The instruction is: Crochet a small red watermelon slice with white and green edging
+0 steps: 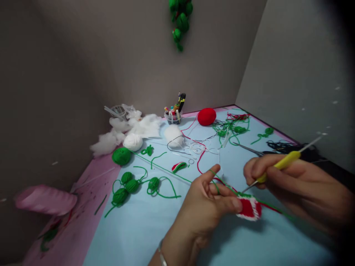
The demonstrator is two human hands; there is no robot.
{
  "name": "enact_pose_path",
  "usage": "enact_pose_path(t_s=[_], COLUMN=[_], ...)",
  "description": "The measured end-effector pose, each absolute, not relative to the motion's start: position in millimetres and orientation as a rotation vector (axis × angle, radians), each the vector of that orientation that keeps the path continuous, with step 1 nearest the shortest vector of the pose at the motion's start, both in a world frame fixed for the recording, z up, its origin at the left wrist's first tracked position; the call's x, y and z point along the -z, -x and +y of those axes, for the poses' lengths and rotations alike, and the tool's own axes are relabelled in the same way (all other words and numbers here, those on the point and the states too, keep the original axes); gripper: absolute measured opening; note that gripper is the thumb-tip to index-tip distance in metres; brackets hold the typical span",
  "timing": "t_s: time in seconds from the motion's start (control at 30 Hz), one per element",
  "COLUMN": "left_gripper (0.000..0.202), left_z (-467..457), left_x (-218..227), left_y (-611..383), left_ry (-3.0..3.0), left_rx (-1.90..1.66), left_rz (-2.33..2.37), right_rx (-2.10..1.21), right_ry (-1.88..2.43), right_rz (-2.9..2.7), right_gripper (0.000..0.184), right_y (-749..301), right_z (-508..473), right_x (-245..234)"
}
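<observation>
**Hook clenched, yarn laced: red work held up off the worktop**

The right grip (294, 181) is clenched around the yellow handle of a crochet hook (285, 162), pencil-style, its thin metal shaft angled toward a small red piece with a white edge (249, 208). That piece is pinched in the left grip (205, 207), held just above the worktop (138, 236), seemingly to leave its edge open to the hook. A green yarn strand (224, 186) crosses the left fingers, probably for tension.

Farther out, scissors (249, 150) lie near the right hand, within easy reach. A red yarn ball (206, 116) sits toward the back corner, a strand trailing from it, while a green yarn ball (121, 156) and green crocheted pieces (124, 186) lie left — all kept clear of the working hands.
</observation>
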State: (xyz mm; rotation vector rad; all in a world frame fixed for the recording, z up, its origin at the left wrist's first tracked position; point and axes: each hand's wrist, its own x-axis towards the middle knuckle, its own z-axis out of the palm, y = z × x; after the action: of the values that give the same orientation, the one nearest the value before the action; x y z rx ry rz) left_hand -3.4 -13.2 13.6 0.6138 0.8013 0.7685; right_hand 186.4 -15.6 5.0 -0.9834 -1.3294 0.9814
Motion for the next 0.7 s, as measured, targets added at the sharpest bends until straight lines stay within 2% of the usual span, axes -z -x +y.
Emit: enact_pose_path(t_s=[0.1, 0.33, 0.53, 0.63, 0.7], left_gripper=[0.127, 0.123, 0.121, 0.109, 0.095], left_z=[-12.9, -11.4, -13.2, -12.9, -12.7], left_x=[-13.9, -12.2, -12.5, -13.6, -14.2], left_y=[0.2, 0.8, 1.4, -0.7, -2.3], left_ry=[-0.692, -0.722, -0.727, -0.721, -0.71], left_rx=[-0.811, -0.776, -0.784, -0.848, -0.895], left_rz=[0.875, 0.957, 0.903, 0.861, 0.854], right_rx=[-1.069, -0.756, -0.892, -1.087, -1.09], right_ry=[1.006, 0.917, 0.929, 0.97, 1.002], right_rz=[-1.228, -1.566, -1.471, -1.28, -1.255], right_gripper=[0.025, 0.016, 0.024, 0.021, 0.019], right_y=[-182.7, -188.9, -188.8, -180.8, -174.5], right_z=[-14.5, -17.5, -13.2, -13.7, -15.6], right_x=[-5.1, -1.8, -5.6, -1.4, 3.0])
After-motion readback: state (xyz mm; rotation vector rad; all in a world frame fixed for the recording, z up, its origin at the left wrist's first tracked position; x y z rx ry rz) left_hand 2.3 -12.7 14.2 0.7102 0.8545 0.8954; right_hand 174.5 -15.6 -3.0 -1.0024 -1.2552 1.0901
